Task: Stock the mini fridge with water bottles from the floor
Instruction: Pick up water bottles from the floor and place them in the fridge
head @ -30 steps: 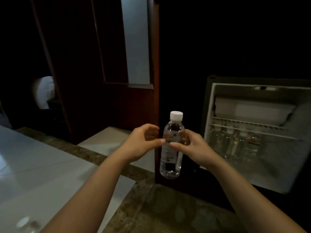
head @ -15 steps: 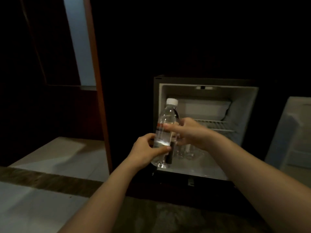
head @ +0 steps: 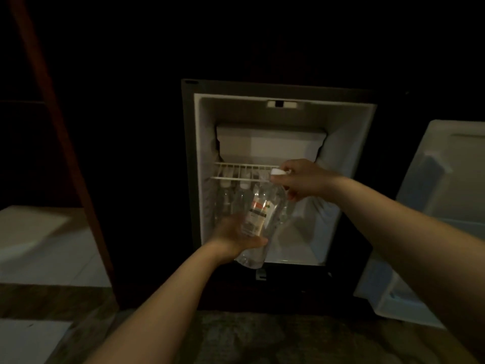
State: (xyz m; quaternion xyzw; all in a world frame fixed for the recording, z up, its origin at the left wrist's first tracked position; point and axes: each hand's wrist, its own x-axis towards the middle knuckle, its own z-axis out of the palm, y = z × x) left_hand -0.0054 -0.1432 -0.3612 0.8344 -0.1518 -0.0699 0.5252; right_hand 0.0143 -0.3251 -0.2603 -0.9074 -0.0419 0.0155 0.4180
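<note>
The clear plastic water bottle with a white cap and a red-and-white label [head: 258, 216] hangs tilted in front of the open white-lined mini fridge [head: 203, 143], its cap up beside the front edge of the white wire shelf [head: 236, 170] and its base low over the fridge's front lip. The left hand [head: 233, 239] cups the lower body with thumb and fingers wrapped round it, while the right hand [head: 304, 182] grips the neck, fingers curled just under the cap. Below the shelf, several more clear bottles [head: 225, 200] stand upright toward the back left corner, and the pale fridge door [head: 441, 206] hangs open at the right.
</note>
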